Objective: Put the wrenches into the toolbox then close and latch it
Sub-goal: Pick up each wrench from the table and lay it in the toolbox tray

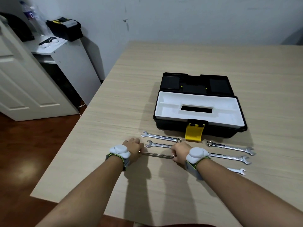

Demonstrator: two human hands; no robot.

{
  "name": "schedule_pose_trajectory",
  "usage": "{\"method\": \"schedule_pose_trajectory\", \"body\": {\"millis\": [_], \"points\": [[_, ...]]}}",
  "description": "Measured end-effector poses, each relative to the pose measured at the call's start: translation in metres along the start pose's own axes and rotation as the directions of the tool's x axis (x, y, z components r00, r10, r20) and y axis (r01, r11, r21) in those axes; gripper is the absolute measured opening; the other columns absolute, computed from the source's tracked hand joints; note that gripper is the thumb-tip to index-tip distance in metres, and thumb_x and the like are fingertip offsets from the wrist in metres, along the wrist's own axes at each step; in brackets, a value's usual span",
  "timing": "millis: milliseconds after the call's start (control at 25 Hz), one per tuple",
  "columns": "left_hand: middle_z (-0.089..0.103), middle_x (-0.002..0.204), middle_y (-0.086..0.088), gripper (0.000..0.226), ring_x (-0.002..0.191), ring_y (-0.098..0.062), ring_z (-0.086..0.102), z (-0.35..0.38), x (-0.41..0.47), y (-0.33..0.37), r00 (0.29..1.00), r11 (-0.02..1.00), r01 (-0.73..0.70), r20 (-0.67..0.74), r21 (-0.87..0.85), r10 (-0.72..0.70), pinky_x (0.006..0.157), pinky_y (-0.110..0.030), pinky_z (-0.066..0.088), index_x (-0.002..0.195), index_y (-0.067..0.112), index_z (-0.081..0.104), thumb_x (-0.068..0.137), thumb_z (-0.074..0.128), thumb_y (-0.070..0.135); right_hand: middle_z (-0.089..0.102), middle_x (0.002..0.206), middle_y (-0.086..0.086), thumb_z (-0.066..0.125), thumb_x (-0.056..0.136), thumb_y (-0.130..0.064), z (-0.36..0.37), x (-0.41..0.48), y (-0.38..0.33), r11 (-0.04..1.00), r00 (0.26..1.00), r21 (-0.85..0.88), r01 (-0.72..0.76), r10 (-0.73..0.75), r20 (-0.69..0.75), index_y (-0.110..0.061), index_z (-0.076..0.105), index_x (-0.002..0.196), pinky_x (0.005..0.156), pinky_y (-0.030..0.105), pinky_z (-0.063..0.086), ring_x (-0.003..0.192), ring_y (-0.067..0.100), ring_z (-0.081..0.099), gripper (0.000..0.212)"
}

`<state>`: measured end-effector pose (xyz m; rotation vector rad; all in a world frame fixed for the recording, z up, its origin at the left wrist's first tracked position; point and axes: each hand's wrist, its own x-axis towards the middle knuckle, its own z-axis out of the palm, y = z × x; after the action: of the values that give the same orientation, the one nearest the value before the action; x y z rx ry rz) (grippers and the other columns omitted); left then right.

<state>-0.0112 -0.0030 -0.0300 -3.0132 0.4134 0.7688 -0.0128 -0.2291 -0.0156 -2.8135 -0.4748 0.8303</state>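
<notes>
Both hands are gripping 1 wrench (157, 155) by its ends, just above or on the table (213, 59); which of the 2 I cannot tell. The left hand (133, 149) is clenching the end at 9 o'clock and the right hand (180, 151) is clenching the end at 3 o'clock, so the bare shaft is showing between them. Each wrist is wearing a grey band with a white puck on top.

The toolbox (199, 110) is sitting open at 1 o'clock from the hands, its black lid (196, 83) lying back toward 12 o'clock and its white tray (198, 108) showing with nothing in it. The yellow latch (193, 132) is hanging down at the box's 6 o'clock side.

5 more wrenches are lying flat on the table. 2 are lying at 12 o'clock from the hands, near the latch: the far one (161, 137) and the near one (158, 144), whose 3 o'clock end is passing behind the right hand. 3 are lying at 3 o'clock from the right hand: a long one (231, 146), another (229, 157) just toward 6 o'clock of it, and a small one (237, 170), partly hidden by the right wrist
</notes>
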Motion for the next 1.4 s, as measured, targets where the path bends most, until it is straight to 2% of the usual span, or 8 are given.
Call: {"method": "schedule_pose_trajectory", "body": {"millis": [200,400,560,760,960,1160,1280,1400], "points": [[0.068,0.114,-0.011,0.022,0.106,-0.029,0.061,-0.023,0.002,-0.005,0.996,0.957,0.017,-0.081,-0.289,-0.042,0.086,-0.03,0.048,0.104,0.012,0.069,0.083,0.064,0.018,0.073,0.105,0.012,0.067,0.083,-0.02,-0.024,-0.001,0.009,0.981,0.985,0.196,0.007,0.027,-0.172,-0.008,0.072,0.098,0.083,0.027,0.048,0.102,0.027,0.064,0.021],[0.072,0.085,-0.008,0.014,0.078,-0.02,0.063,-0.09,0.011,-0.006,0.958,0.895,-0.084,-0.283,-0.439,-0.048,0.071,-0.021,0.044,0.091,0.012,0.073,0.077,0.074,0.016,0.069,0.068,0.007,0.066,0.083,-0.011,-0.077,-0.01,0.025,0.892,0.93,0.448,0.06,0.114,-0.35,-0.007,0.072,0.082,0.057,0.022,0.052,0.047,0.011,0.061,0.007],[0.062,0.07,-0.001,0.013,0.054,-0.003,0.058,-0.141,0.032,0.011,0.931,0.817,-0.185,-0.363,-0.546,-0.032,0.055,-0.006,0.044,0.095,0.007,0.069,0.082,0.068,0.007,0.065,0.061,0.009,0.068,0.08,-0.001,-0.113,-0.017,0.057,0.746,0.839,0.657,0.108,0.286,-0.463,-0.013,0.064,0.066,0.044,0.015,0.054,0.044,0.01,0.058,0.019],[0.061,0.065,-0.003,0.014,0.049,-0.004,0.06,-0.159,0.067,0.055,0.95,0.645,-0.21,-0.308,-0.735,-0.042,0.061,-0.016,0.055,0.098,0.002,0.063,0.089,0.054,-0.005,0.067,0.07,0.017,0.067,0.081,0.001,-0.126,-0.02,0.114,0.666,0.777,0.742,0.081,0.424,-0.465,-0.006,0.069,0.073,0.055,0.02,0.055,0.05,0.018,0.057,0.011],[0.061,0.059,-0.002,0.008,0.033,0.003,0.055,-0.138,0.102,0.085,0.963,0.731,-0.137,-0.262,-0.669,-0.059,0.044,-0.007,0.048,0.087,0.0,0.068,0.084,0.063,-0.005,0.065,0.055,0.012,0.072,0.076,0.0,-0.112,-0.018,0.149,0.672,0.761,0.738,-0.063,0.511,-0.399,0.005,0.074,0.077,0.039,0.008,0.046,0.037,0.007,0.052,0.005],[0.076,0.089,-0.008,0.011,0.086,-0.02,0.069,-0.124,0.112,0.088,0.967,0.874,-0.086,-0.25,-0.478,-0.041,0.079,-0.024,0.052,0.086,0.01,0.076,0.075,0.075,0.01,0.068,0.058,0.006,0.077,0.074,-0.011,-0.099,-0.004,0.154,0.725,0.787,0.664,-0.182,0.513,-0.344,-0.004,0.078,0.077,0.059,0.02,0.05,0.05,0.009,0.058,0.008],[0.077,0.089,-0.012,0.009,0.088,-0.025,0.071,-0.123,0.114,0.092,0.954,0.853,-0.074,-0.286,-0.517,-0.091,0.083,-0.029,0.055,0.083,0.009,0.075,0.075,0.073,0.007,0.073,0.068,0.007,0.078,0.073,-0.017,-0.098,-0.001,0.155,0.74,0.788,0.634,-0.226,0.521,-0.327,-0.008,0.078,0.077,0.053,0.017,0.042,0.068,0.016,0.062,0.01],[0.076,0.088,-0.013,0.01,0.088,-0.025,0.07,-0.123,0.114,0.093,0.949,0.854,-0.077,-0.301,-0.514,-0.096,0.083,-0.03,0.055,0.084,0.008,0.075,0.075,0.073,0.006,0.076,0.087,0.009,0.078,0.073,-0.019,-0.099,0.001,0.156,0.779,0.802,0.564,-0.274,0.508,-0.312,-0.009,0.078,0.081,0.067,0.02,0.045,0.086,0.021,0.068,0.013]]}}
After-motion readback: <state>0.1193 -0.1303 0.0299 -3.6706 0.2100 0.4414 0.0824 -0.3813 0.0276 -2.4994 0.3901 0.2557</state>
